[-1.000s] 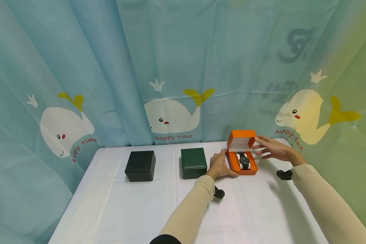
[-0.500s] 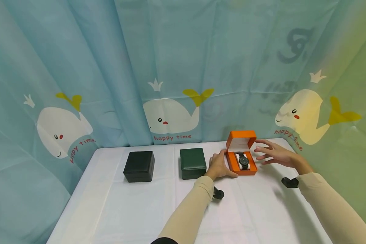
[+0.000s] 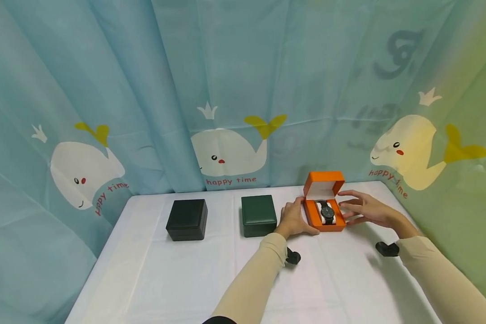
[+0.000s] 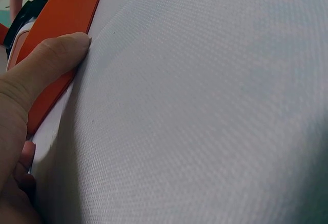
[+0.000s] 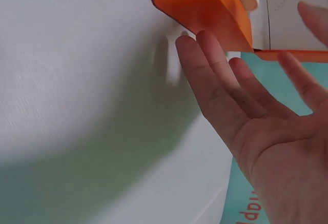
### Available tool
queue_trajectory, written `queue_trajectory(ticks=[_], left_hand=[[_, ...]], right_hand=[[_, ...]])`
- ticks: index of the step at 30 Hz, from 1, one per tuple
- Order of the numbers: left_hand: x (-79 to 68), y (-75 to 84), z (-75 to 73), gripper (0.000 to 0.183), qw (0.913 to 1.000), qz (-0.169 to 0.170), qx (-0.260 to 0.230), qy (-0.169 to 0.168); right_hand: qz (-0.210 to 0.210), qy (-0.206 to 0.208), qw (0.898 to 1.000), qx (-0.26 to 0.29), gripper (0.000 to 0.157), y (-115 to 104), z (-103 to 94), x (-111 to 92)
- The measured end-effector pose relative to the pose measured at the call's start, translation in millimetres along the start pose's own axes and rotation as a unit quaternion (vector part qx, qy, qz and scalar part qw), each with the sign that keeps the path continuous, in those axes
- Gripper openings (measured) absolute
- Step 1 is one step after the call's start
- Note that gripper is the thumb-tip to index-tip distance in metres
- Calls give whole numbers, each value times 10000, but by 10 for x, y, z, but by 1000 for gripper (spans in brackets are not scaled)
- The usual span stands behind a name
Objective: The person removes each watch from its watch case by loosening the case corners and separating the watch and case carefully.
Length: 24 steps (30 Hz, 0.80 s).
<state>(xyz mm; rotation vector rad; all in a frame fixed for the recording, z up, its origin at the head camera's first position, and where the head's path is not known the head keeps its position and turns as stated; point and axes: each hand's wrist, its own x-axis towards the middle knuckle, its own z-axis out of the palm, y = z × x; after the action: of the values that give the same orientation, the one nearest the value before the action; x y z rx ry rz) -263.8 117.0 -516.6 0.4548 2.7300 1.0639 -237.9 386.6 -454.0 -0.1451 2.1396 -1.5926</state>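
Note:
An orange watch box (image 3: pixel 332 228) stands on the white table with its lid (image 3: pixel 325 176) raised. A black wristwatch (image 3: pixel 327 212) sits inside on a white cushion. My left hand (image 3: pixel 292 220) holds the box at its left front corner, with the thumb (image 4: pixel 56 55) along the front wall and the fingers on the left side. My right hand (image 3: pixel 366 210) is at the box's right side, its fingers (image 5: pixel 210 80) extended and spread, with fingertips right at the orange wall. Nothing is in the right palm.
To the left of the orange box stands a closed dark green box (image 3: pixel 259 216), near my left hand. Farther left is a closed black box (image 3: pixel 187 219). A blue-green curtain (image 3: pixel 227 90) with printed whales hangs behind the white table (image 3: pixel 178 283).
My right hand has left the lid's right edge, drawn back a little, then come in lower at the box's right side. My left hand stays on the box; the lid remains raised.

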Motion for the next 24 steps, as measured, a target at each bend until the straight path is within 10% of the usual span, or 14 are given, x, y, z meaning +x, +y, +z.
queue_trajectory(ticks=[24], left_hand=[[4, 13, -18, 113, 10000, -30, 37, -42]], right_hand=[[-194, 155, 9904, -1362, 54, -55, 139, 108]])
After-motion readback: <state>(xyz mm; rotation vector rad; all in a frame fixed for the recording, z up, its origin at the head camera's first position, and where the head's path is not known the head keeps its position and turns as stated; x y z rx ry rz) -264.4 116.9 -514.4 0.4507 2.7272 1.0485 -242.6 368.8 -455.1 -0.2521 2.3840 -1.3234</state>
